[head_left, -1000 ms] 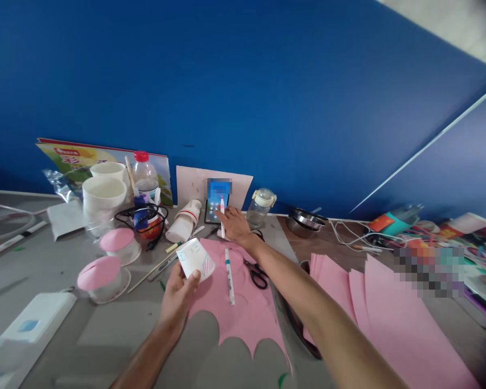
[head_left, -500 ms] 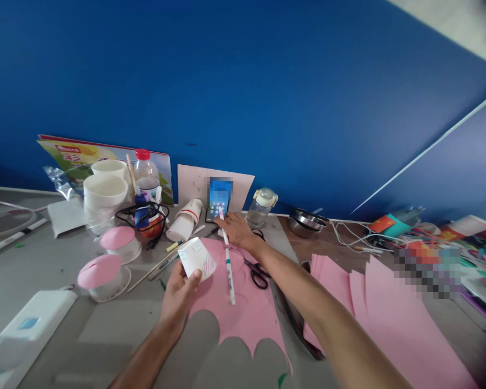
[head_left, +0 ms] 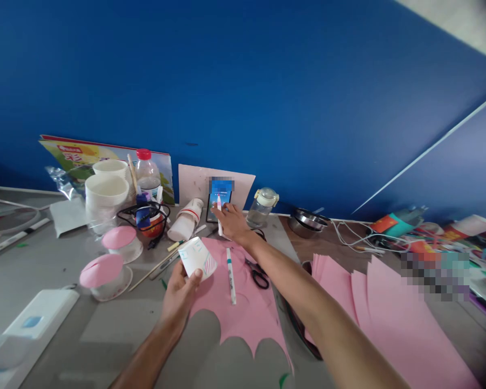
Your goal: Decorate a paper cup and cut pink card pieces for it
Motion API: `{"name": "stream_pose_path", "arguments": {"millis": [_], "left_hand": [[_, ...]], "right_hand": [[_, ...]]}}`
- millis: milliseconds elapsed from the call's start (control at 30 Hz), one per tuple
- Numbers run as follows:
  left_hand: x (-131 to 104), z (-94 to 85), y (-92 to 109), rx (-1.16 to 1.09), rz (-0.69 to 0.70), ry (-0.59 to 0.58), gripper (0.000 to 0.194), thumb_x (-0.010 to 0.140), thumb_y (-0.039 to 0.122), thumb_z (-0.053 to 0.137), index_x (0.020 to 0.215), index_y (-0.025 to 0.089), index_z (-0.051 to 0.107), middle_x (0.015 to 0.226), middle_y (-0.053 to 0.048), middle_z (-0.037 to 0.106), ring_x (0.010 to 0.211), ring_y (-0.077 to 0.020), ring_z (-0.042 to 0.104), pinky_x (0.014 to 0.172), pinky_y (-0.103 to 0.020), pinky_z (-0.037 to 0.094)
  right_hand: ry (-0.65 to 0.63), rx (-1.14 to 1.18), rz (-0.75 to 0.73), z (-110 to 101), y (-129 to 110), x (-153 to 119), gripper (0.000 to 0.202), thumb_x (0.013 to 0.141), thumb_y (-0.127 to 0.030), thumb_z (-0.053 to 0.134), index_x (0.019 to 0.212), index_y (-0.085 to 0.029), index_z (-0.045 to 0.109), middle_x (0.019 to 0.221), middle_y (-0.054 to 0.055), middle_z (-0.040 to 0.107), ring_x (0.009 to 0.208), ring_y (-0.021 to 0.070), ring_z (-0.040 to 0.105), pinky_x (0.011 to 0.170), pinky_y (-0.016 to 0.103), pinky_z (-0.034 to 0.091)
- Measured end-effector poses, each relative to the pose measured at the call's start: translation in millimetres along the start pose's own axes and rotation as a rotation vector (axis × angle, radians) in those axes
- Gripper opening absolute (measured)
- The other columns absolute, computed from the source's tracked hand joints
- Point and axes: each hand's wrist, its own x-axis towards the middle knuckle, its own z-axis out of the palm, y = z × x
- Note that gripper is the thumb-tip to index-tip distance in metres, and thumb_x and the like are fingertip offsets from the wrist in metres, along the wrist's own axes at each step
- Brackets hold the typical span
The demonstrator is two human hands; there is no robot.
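My left hand (head_left: 183, 289) is closed around a white paper cup (head_left: 195, 258) with pink stripes and teal marks drawn on its side. A white marker with a pink tip end (head_left: 219, 208) is gripped in my right hand (head_left: 231, 220), whose fingers reach over the screen of an upright phone (head_left: 213, 212). Whether a fingertip touches the screen I cannot tell. Below that hand, a second marker with a teal band (head_left: 231, 278) lies on a scalloped sheet of pink paper (head_left: 243, 319). Black-handled scissors (head_left: 260, 278) rest on the same sheet, partly behind my right forearm.
Stacked white paper cups (head_left: 106, 195), a red-capped bottle (head_left: 147, 175) and two pink-topped cups (head_left: 101, 271) stand at left. A glass jar (head_left: 261, 208) is beside the phone. Pink sheets (head_left: 405, 319), metal bowls (head_left: 305, 222) and cables (head_left: 344, 237) lie at right.
My right hand has shifted slightly up and left over the phone, its marker lifting with it. The phone screen looks different. My left hand and the cup have barely moved.
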Motion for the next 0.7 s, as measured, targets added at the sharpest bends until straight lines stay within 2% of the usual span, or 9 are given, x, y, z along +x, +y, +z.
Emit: {"name": "stream_pose_path", "arguments": {"millis": [167,433,700], "left_hand": [[-2.2,2.3,3.9,-0.039,-0.012,0.017,0.067,0.066,0.053,0.075,0.118,0.014,0.058,0.112,-0.012,0.068,0.096,-0.0261,0.062,0.075,-0.029,0.046],[-5.0,4.4,10.4,-0.01,-0.012,0.023,0.064,0.064,0.053,0.076,0.112,0.013,0.061,0.105,-0.011,0.069,0.086,-0.024,0.062,0.068,-0.027,0.045],[-2.7,2.6,6.3,0.006,0.003,0.017,0.061,0.067,0.053,0.073,0.112,0.014,0.059,0.103,-0.01,0.069,0.088,-0.024,0.062,0.07,-0.028,0.044]], "right_hand": [[0.0,0.003,0.001,-1.3,-2.9,3.5,0.053,0.088,-0.01,0.042,0.14,-0.014,0.042,0.12,0.016,0.064,0.119,0.0328,0.04,0.096,0.043,0.032],[-0.089,0.006,-0.085,10.3,6.8,-18.1,0.044,0.091,-0.016,0.045,0.135,-0.017,0.049,0.107,0.013,0.069,0.115,0.0304,0.046,0.093,0.041,0.035],[-0.06,0.016,-0.063,15.0,6.7,-16.3,0.042,0.092,-0.019,0.045,0.134,-0.015,0.05,0.11,0.014,0.068,0.114,0.0306,0.046,0.094,0.041,0.034]]}}
